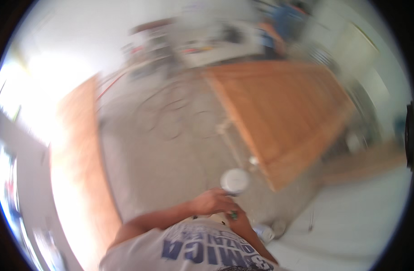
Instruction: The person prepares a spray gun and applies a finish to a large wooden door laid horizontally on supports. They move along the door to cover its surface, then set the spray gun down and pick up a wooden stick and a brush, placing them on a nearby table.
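Note:
A round white cup or lid (234, 181) shows just beyond my two hands; it looks like part of a hand-held tool, but blur hides the rest. My left hand (210, 202) reaches in from the left, its fingers bent against the near side of that tool. Close against it, my right hand (236, 211) is partly covered, and its fingers seem closed. A small green piece (234, 215) shows at the right hand; what it belongs to is too smeared to tell. Both hands are in front of my shirt.
A large brown wooden panel (288, 113) lies raised at the right. Another long wooden panel (80, 153) stands at the left. Hoses (173, 119) loop across the grey floor. A cluttered workbench (220, 49) and a person in blue (286, 22) are at the back. White containers (264, 232) sit near my right arm.

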A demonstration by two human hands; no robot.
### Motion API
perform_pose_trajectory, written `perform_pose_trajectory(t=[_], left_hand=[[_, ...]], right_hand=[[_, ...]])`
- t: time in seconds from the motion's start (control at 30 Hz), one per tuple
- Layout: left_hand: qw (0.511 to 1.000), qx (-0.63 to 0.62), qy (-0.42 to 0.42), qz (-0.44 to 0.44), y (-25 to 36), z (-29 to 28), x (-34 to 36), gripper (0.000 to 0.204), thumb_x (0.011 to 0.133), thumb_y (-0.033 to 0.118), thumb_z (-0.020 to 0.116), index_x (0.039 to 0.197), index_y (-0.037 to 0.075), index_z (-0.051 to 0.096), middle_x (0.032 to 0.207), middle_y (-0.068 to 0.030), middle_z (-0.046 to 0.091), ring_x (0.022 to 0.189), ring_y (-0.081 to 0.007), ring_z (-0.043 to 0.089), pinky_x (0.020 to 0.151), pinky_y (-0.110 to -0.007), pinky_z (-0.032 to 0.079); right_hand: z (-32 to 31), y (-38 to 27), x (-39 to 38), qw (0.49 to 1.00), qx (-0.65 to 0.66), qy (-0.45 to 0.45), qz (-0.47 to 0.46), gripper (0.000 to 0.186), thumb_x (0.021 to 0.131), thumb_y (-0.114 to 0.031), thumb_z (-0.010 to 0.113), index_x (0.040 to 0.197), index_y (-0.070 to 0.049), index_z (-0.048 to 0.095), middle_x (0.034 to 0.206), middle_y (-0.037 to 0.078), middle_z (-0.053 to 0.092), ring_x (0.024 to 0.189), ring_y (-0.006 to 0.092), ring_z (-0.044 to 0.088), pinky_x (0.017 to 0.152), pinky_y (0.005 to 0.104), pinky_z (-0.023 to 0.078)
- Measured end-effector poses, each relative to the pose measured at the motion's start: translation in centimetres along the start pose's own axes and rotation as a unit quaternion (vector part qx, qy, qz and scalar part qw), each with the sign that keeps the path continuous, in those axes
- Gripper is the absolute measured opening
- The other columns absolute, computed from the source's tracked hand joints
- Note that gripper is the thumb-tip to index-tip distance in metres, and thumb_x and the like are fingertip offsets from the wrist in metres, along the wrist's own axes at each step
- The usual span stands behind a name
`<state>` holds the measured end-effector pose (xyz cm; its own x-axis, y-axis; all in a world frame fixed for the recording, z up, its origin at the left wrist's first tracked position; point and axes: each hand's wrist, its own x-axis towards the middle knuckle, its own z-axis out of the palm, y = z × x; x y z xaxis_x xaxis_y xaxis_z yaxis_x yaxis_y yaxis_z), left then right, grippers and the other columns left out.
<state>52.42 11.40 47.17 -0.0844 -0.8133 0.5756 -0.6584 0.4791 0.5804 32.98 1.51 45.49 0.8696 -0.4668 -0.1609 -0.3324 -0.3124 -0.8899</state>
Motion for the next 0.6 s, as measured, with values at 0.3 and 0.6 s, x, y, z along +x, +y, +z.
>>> perform_pose_trajectory(t=[0.3, 0.6], left_hand=[[0.979, 0.063, 0.184, -0.057, 7.1, -3.4, -10.7, 0.031, 0.085, 0.022, 0.071, 0.113, 0.008, 0.071, 0.109, -0.0042, 0.069, 0.097, -0.0257, 0.061, 0.083, -0.04, 0.051], [0.779, 0.048, 0.352, -0.516, 5.9, 2.1, -32.5, 0.025, 0.091, 0.021, 0.068, 0.112, 0.007, 0.067, 0.115, -0.0141, 0.067, 0.102, -0.0362, 0.064, 0.088, -0.045, 0.052]], right_hand=[[5.4, -5.3, -0.3, 0.986, -0.078, -0.144, -0.016, 0.023, 0.091, -0.01, 0.069, 0.108, 0.003, 0.06, 0.074, 0.009, 0.063, 0.053, 0.0162, 0.06, 0.049, 0.0325, 0.049], [11.5, -9.6, -0.3, 0.975, -0.089, -0.201, -0.033, 0.056, 0.093, -0.004, 0.064, 0.147, -0.006, 0.047, 0.107, 0.01, 0.067, 0.093, 0.0153, 0.066, 0.056, 0.0267, 0.053]])
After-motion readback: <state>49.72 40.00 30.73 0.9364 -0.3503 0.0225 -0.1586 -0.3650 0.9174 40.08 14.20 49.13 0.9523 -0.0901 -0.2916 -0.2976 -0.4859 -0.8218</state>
